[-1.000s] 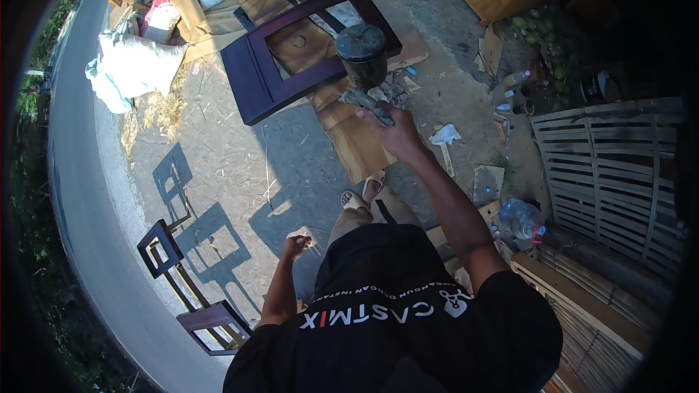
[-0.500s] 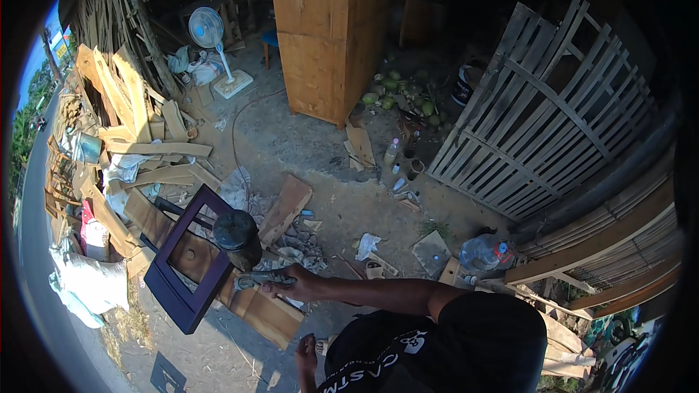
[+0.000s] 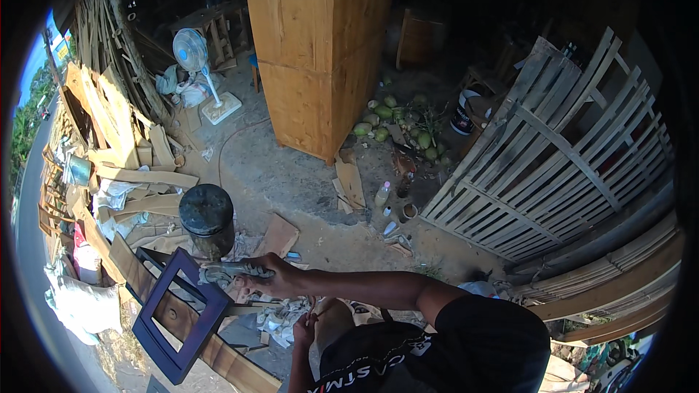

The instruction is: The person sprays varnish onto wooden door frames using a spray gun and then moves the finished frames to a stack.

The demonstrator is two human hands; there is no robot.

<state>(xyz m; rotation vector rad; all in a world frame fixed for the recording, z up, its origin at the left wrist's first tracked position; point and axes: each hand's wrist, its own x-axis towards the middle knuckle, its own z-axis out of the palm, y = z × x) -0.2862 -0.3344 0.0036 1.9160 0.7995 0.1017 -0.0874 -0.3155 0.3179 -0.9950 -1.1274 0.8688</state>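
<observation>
In my right hand [image 3: 271,276] is a paint spray gun [image 3: 231,271], my fingers wrapped round its handle and the arm stretched leftward. A dark round cup [image 3: 207,215] sits on top of the gun. Just below the nozzle end is a dark purple rectangular frame [image 3: 154,322] with an open middle; the gun looks apart from it. A wooden plank [image 3: 234,361] runs behind the frame and shows through its opening. My left hand [image 3: 304,329] is close to my body with curled fingers, and what it holds, if anything, cannot be made out.
A tall wooden cabinet [image 3: 298,94] stands ahead, with a standing fan [image 3: 193,51] to its left. Green coconuts [image 3: 382,113] and bottles [image 3: 383,193] are on the ground. A slatted panel [image 3: 553,167] leans at right. Scrap boards [image 3: 102,113] are piled at left beside a road [image 3: 30,196].
My right hand and the spray gun have shifted left in the picture. The frame appears lower, and the whole view has tilted so that the cabinet and coconuts show lower.
</observation>
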